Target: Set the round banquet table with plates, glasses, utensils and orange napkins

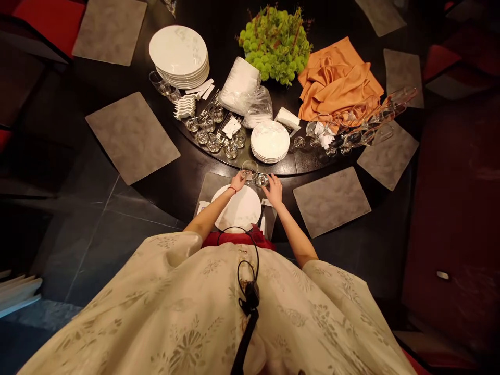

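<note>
My left hand (236,182), with a red thread bracelet at the wrist, grips a clear stemmed wine glass (249,169) low on the glass. My right hand (274,190) has its fingers on a small clear glass (261,180) just beside it. Both hands are over the far edge of a grey placemat (207,190). Under my forearms lies a white round plate (236,208) on that mat. A folded card or napkin and dark cutlery lie at either side of the plate.
A dark round table holds stacked white plates (270,141), a taller stack (178,56), several small glasses, cutlery, a green flower arrangement (275,52), an orange cloth (339,83) and long-stemmed glasses (375,122). Several grey placemats ring the table, with red chairs beyond.
</note>
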{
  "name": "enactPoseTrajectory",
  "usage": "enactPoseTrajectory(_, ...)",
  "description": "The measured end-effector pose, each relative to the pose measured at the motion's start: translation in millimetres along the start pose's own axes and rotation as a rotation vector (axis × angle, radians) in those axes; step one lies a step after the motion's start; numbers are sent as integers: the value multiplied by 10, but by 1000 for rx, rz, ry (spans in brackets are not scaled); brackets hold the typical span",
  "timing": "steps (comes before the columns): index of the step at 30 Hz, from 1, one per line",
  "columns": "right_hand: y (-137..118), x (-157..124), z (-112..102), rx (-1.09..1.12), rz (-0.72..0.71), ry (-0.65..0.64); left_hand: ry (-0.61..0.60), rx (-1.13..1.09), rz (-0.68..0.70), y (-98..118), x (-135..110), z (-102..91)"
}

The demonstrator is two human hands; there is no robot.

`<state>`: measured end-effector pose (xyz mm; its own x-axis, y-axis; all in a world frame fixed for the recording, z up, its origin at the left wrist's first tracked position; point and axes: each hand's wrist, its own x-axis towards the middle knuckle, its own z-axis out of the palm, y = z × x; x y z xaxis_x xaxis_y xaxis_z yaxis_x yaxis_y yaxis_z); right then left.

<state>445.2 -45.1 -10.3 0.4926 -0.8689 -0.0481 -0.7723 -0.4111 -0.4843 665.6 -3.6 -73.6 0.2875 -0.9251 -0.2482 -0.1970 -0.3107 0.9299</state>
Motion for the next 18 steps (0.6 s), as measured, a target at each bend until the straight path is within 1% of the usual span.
enactPoseTrajectory(2,62,-316,35,62,121,74,22,-21,-23,-91,-137,-99)
enactPoseTrajectory(3,96,-503,58,81,204,62,35,-18,-21,-147,-246,-171)
enactPoseTrajectory(4,130,-704,87,90,296,7,52,-4,-10,-210,-381,-257)
enactPoseTrajectory(5,158,-912,123,87,385,-83,74,25,0,-281,-538,-353)
enactPoseTrajectory(7,188,-1316,219,47,521,-299,143,126,7,-444,-894,-561)
enactPoseTrajectory(8,185,-1495,278,17,562,-390,182,189,7,-531,-1078,-662)
enactPoseTrajectory(9,168,-1652,344,-11,588,-452,223,254,5,-620,-1258,-755)
enactPoseTrajectory(10,140,-1783,412,-31,604,-482,264,312,-2,-707,-1427,-836)
enactPoseTrajectory(12,54,-1963,542,-39,624,-484,333,392,-33,-865,-1713,-955)
enactPoseTrajectory(14,-41,-2050,641,-34,635,-457,379,426,-73,-984,-1915,-1018)
enactPoseTrajectory(16,-111,-2062,680,-47,652,-444,401,427,-100,-1056,-2034,-1043)
enactPoseTrajectory(18,-130,-1988,640,-52,672,-423,416,410,-100,-1086,-2088,-1047)
